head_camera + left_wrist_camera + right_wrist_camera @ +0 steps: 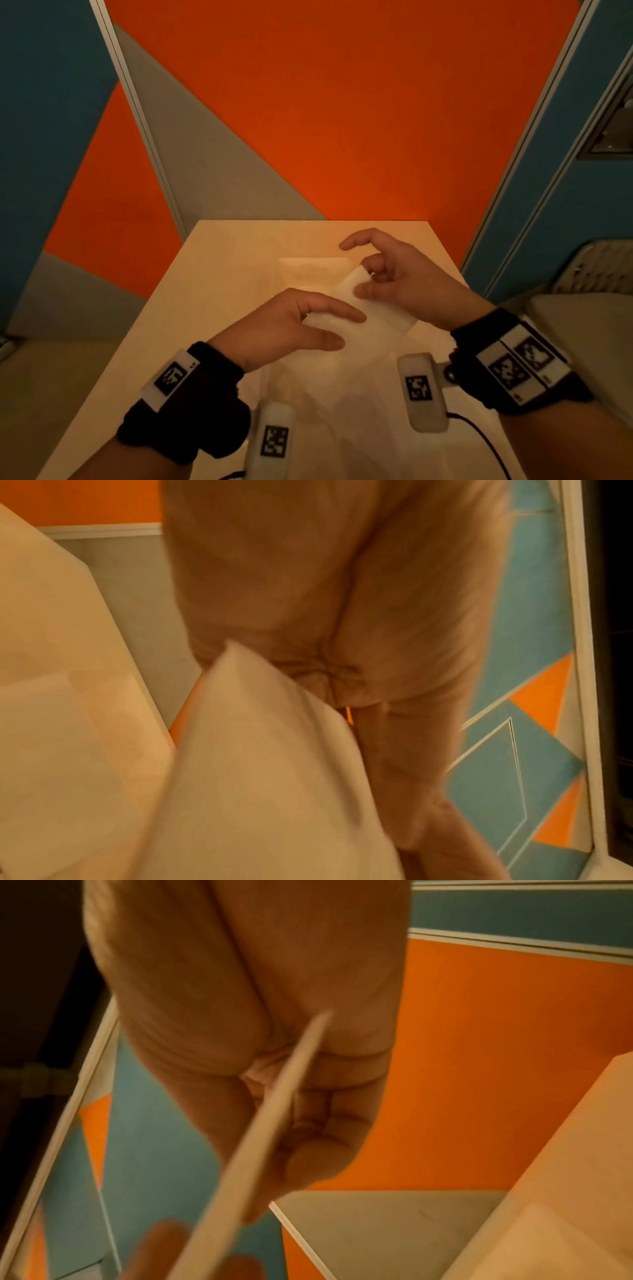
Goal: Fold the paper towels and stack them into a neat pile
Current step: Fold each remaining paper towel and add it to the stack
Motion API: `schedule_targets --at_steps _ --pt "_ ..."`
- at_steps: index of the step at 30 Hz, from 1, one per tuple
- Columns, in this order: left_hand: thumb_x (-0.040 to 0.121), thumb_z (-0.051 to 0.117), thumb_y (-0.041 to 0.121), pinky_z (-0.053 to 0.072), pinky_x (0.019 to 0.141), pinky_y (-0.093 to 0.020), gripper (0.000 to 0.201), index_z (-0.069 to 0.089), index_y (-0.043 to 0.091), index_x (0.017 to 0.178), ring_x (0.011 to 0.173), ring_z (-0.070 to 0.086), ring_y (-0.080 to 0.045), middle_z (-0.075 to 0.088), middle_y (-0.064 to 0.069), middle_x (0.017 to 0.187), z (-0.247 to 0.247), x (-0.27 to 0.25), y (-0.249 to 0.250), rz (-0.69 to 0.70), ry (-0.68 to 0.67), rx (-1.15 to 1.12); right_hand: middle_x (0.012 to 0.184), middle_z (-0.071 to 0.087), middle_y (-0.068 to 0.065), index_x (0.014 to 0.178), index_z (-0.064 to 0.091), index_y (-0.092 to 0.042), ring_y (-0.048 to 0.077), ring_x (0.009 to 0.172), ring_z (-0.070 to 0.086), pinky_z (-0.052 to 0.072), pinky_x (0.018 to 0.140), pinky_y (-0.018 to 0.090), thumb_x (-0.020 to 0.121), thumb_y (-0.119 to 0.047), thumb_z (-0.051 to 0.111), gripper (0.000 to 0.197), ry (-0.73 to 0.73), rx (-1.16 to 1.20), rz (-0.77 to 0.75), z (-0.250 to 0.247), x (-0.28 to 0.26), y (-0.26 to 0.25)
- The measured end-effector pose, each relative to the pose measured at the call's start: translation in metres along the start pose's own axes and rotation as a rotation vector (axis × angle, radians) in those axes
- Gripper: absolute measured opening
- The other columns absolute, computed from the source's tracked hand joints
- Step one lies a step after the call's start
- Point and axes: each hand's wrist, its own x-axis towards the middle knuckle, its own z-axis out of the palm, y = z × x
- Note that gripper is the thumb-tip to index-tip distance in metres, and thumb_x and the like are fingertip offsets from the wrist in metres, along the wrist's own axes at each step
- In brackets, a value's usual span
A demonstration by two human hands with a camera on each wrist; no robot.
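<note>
Left hand: my left hand [287, 325] pinches the near-left end of the paper towel [373, 315], with the fingers lying long over its top. The left wrist view shows the sheet running into the crook of the thumb.
Paper towel: a folded white strip, held off the table [219, 274] over its middle. It slants from near-left to far-right between my 2 hands.
Right hand: my right hand [400, 274] pinches the far-right end between thumb and middle fingers, with the index finger lifted free.
Pile: 1 pale folded rectangle [310, 272] lies flat on the table, just beyond the hands.
Step in hand: I judge this towel is already folded and is being squared up before it goes on the pile.
Next move: it calls for carrying the strip to the far side and matching its edges to the rectangle. I would then lower it flat and let go with both hands together, so the fold does not spring open.
Hard to make out: I cannot count the layers in the pile or the folds in the strip. A pale loose sheet [342, 394] seems to lie near me between the wrists, but it blends into the table. Both wrist views are blurred.
</note>
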Motion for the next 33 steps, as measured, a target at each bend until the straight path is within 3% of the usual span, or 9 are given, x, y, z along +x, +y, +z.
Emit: schedule_targets --at_steps 3,5,7,10,12,15,18,22,33 --pt "0.083 0.067 0.0 0.052 0.093 -0.033 0.037 0.072 0.027 0.107 0.109 0.064 -0.015 0.068 0.007 0.117 -0.001 0.001 -0.018 -0.022 0.178 -0.121 0.089 0.06 0.021 0.115 0.055 -0.02 0.031 0.079 0.059 0.049 0.071 0.045 0.088 -0.003 0.064 0.033 0.168 0.161 0.057 0.005 0.006 0.022" --pt "0.081 0.068 0.0 0.052 0.093 -0.037 0.04 0.073 0.032 0.105 0.111 0.063 -0.016 0.066 0.009 0.12 -0.006 -0.004 -0.037 -0.03 0.342 -0.197 0.094 0.062 0.01 0.112 0.056 -0.017 0.028 0.086 0.06 0.049 0.073 0.041 0.09 -0.009 0.063 0.024 0.323 0.139 0.169 0.005 0.008 0.051" --pt "0.079 0.069 -0.001 0.051 0.096 -0.04 0.044 0.072 0.036 0.104 0.113 0.061 -0.015 0.063 0.011 0.123 -0.011 -0.013 -0.058 -0.064 0.492 -0.231 0.096 0.059 0.008 0.107 0.057 -0.014 0.025 0.086 0.057 0.045 0.069 0.033 0.088 -0.012 0.066 0.021 0.435 0.042 0.287 0.005 0.005 0.088" --pt "0.081 0.069 0.0 0.052 0.09 -0.034 0.045 0.068 0.034 0.109 0.109 0.06 -0.013 0.059 0.009 0.126 -0.018 -0.031 -0.089 -0.153 0.626 -0.167 0.098 0.057 0.008 0.103 0.056 -0.011 0.025 0.087 0.054 0.042 0.068 0.029 0.081 -0.015 0.075 0.03 0.447 -0.157 0.504 0.008 -0.004 0.144" --pt "0.08 0.069 0.0 0.05 0.088 -0.032 0.044 0.067 0.031 0.111 0.108 0.058 -0.016 0.059 0.002 0.126 -0.022 -0.042 -0.109 -0.217 0.683 -0.109 0.11 0.055 0.012 0.111 0.054 -0.01 0.026 0.092 0.053 0.043 0.073 0.029 0.077 -0.019 0.079 0.043 0.408 -0.234 0.646 0.011 -0.013 0.174" --pt "0.077 0.071 -0.002 0.044 0.091 -0.033 0.044 0.067 0.026 0.11 0.11 0.055 -0.021 0.059 -0.002 0.124 -0.028 -0.056 -0.136 -0.322 0.719 -0.065 0.128 0.043 0.017 0.129 0.045 -0.01 0.034 0.112 0.051 0.047 0.091 0.038 0.07 -0.027 0.084 0.073 0.364 -0.333 0.777 0.019 -0.027 0.203" --pt "0.072 0.075 -0.005 0.041 0.091 -0.032 0.048 0.065 0.025 0.109 0.112 0.052 -0.024 0.057 -0.004 0.121 -0.032 -0.066 -0.155 -0.409 0.706 -0.008 0.127 0.035 0.014 0.135 0.037 -0.015 0.036 0.114 0.048 0.046 0.096 0.043 0.064 -0.036 0.087 0.089 0.336 -0.46 0.832 0.028 -0.035 0.213" --pt "0.068 0.076 -0.007 0.036 0.086 -0.027 0.054 0.06 0.025 0.108 0.107 0.049 -0.02 0.054 -0.003 0.117 -0.035 -0.073 -0.17 -0.478 0.695 0.111 0.126 0.033 0.013 0.134 0.035 -0.018 0.037 0.109 0.051 0.048 0.094 0.044 0.064 -0.03 0.087 0.087 0.35 -0.459 0.817 0.033 -0.036 0.213" --pt "0.068 0.078 -0.003 0.036 0.088 -0.024 0.058 0.055 0.034 0.107 0.108 0.049 -0.019 0.055 -0.008 0.128 -0.041 -0.066 -0.188 -0.44 0.675 0.248 0.122 0.047 0.014 0.124 0.038 -0.011 0.031 0.108 0.054 0.048 0.089 0.037 0.067 -0.028 0.086 0.076 0.342 -0.446 0.807 0.035 -0.036 0.21"
